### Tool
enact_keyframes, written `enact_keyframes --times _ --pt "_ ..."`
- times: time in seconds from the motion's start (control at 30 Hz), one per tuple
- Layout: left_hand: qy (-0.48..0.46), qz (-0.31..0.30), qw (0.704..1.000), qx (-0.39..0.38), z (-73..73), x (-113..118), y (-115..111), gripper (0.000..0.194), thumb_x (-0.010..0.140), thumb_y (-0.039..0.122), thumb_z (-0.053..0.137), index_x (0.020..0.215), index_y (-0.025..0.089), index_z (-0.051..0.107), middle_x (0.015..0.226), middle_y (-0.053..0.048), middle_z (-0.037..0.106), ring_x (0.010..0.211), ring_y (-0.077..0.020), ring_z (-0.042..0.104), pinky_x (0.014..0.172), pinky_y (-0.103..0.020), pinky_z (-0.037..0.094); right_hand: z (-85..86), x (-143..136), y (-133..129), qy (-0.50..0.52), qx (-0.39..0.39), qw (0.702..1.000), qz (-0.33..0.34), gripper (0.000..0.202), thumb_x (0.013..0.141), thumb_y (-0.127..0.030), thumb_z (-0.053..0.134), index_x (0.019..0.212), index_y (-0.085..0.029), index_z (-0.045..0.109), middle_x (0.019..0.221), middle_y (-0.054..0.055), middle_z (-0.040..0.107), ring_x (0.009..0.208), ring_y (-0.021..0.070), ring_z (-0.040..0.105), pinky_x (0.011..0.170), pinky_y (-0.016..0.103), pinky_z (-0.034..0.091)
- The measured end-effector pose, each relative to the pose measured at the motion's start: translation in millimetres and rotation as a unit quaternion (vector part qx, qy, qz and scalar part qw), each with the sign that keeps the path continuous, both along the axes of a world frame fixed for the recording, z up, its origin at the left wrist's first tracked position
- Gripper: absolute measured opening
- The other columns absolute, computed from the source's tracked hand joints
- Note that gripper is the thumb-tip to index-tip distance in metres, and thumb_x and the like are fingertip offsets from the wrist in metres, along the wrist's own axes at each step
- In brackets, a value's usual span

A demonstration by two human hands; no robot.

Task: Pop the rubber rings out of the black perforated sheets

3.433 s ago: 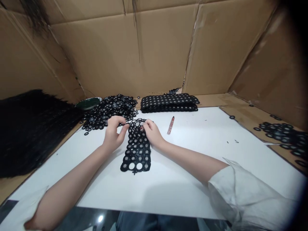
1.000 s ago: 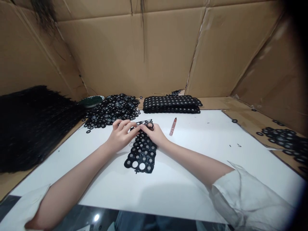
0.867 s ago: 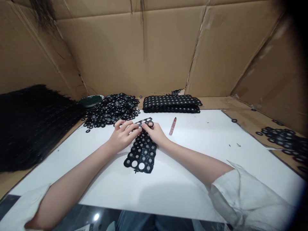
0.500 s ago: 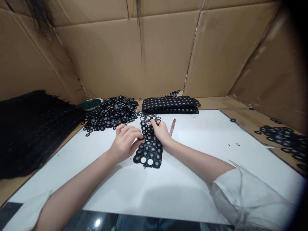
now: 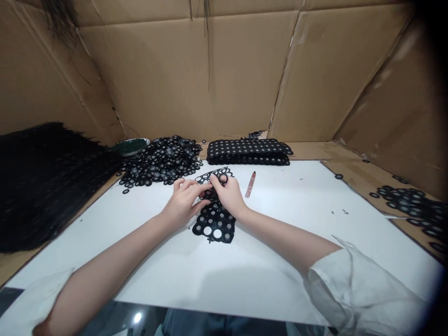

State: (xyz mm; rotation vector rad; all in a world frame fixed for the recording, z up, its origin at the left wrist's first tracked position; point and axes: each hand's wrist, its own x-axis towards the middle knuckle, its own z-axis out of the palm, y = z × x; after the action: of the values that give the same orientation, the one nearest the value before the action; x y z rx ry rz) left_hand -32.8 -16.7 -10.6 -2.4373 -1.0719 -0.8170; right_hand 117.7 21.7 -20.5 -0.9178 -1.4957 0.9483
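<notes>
A black sheet of joined rings (image 5: 214, 219) lies on the white board, its upper part bent up between my hands. Some of its round cells have grey discs, and two near the front edge show white. My right hand (image 5: 230, 196) is closed on the upper part, with a black ring by its thumb and forefinger. My left hand (image 5: 184, 200) has its forefinger and thumb on the sheet's left edge, gripping it close to the right thumb. Whether a loose ring is between the left fingertips is hidden. A pointed, reddish glittery stick (image 5: 251, 185) lies right of the right hand.
At the back left are a heap of small black rings (image 5: 164, 161), a green-filled dish (image 5: 131, 146) and a mass of black fibres (image 5: 49, 182). Dotted black sheets (image 5: 249, 151) are stacked behind. More rings (image 5: 411, 200) lie right. Cardboard walls (image 5: 241, 79) surround the white board (image 5: 297, 196).
My left hand has moved up and right to meet my right hand at the sheet. The sheet's upper part now bends and tilts. A black ring was in the left fingertips earlier.
</notes>
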Motion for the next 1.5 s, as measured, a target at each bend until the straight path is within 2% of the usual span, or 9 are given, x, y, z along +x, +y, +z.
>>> enact_keyframes --times 0.17,0.33,0.47,0.53,0.67,0.8,0.9,1.2,1.5 --pt "0.052 0.015 0.991 0.120 -0.6 3 2 0.017 0.079 0.025 0.054 0.095 0.020 0.055 0.081 -0.003 0.064 0.084 -0.0190 0.052 0.078 -0.035 0.029 0.3 -1 1 0.006 0.001 1.000 0.020 0.032 0.078 -0.040 0.045 0.061 -0.016 0.058 0.065 0.003 0.062 0.065 0.0144 0.056 0.067 0.026 0.042" --pt "0.089 0.005 0.984 0.156 -2.2 9 -2 0.007 0.079 0.017 0.051 0.086 0.019 0.053 0.085 -0.004 0.064 0.086 -0.0192 0.053 0.080 -0.035 0.029 -7.2 0 11 0.010 -0.063 0.998 -0.003 0.031 0.077 -0.039 0.045 0.058 -0.017 0.055 0.057 0.002 0.060 0.059 0.0154 0.056 0.064 0.028 0.042" --pt "0.003 -0.050 0.979 0.197 0.9 11 -13 0.013 0.074 0.017 0.058 0.082 0.019 0.047 0.080 -0.002 0.063 0.081 -0.0171 0.053 0.078 -0.034 0.032 -12.0 7 23 0.014 -0.141 0.984 -0.112 0.031 0.080 -0.038 0.041 0.056 -0.019 0.049 0.053 0.003 0.057 0.053 0.0152 0.052 0.061 0.029 0.040" --pt "-0.043 -0.049 0.979 0.195 3.9 11 -17 0.017 0.073 0.019 0.060 0.082 0.020 0.046 0.076 -0.001 0.063 0.079 -0.0165 0.054 0.077 -0.034 0.032 -10.4 10 26 0.014 -0.150 0.979 -0.135 0.032 0.080 -0.038 0.040 0.055 -0.020 0.047 0.052 0.002 0.055 0.052 0.0144 0.050 0.060 0.029 0.038" --pt "-0.044 -0.005 0.992 0.116 6.1 9 -11 0.013 0.076 0.024 0.057 0.085 0.021 0.048 0.075 0.000 0.063 0.077 -0.0162 0.054 0.079 -0.035 0.029 -2.2 7 16 0.019 -0.046 0.998 -0.046 0.034 0.077 -0.045 0.044 0.054 -0.019 0.043 0.054 -0.001 0.050 0.055 0.0124 0.046 0.061 0.027 0.037" --pt "-0.065 0.033 0.995 0.073 5.0 3 -2 0.013 0.076 0.027 0.057 0.086 0.021 0.052 0.078 -0.001 0.064 0.082 -0.0182 0.053 0.079 -0.036 0.028 3.5 1 2 0.020 0.014 1.000 -0.013 0.031 0.070 -0.042 0.055 0.059 -0.020 0.035 0.055 -0.005 0.038 0.053 0.0096 0.038 0.055 0.024 0.034" --pt "-0.083 0.044 0.994 0.063 6.0 1 -1 0.012 0.076 0.028 0.057 0.085 0.021 0.054 0.078 -0.002 0.063 0.084 -0.0191 0.051 0.079 -0.037 0.027 5.6 0 -3 0.008 0.041 0.999 -0.002 0.025 0.071 -0.037 0.053 0.062 -0.020 0.037 0.059 -0.004 0.039 0.055 0.0098 0.039 0.056 0.024 0.035" --pt "-0.112 0.066 0.991 0.034 4.4 -2 0 0.016 0.077 0.030 0.056 0.090 0.020 0.055 0.076 -0.002 0.062 0.084 -0.0190 0.049 0.079 -0.036 0.028 10.9 0 -5 0.052 0.049 0.993 0.092 0.016 0.074 -0.031 0.050 0.083 -0.017 0.052 0.081 0.003 0.056 0.077 0.0143 0.054 0.072 0.027 0.043" --pt "-0.035 0.092 0.988 0.117 -0.2 -3 4 0.026 0.079 0.029 0.054 0.103 0.021 0.054 0.077 -0.004 0.063 0.083 -0.0211 0.050 0.077 -0.037 0.026 5.9 1 -1 0.041 0.043 0.995 0.082 0.020 0.074 -0.031 0.051 0.087 -0.017 0.057 0.083 0.004 0.061 0.080 0.0156 0.056 0.075 0.028 0.043"
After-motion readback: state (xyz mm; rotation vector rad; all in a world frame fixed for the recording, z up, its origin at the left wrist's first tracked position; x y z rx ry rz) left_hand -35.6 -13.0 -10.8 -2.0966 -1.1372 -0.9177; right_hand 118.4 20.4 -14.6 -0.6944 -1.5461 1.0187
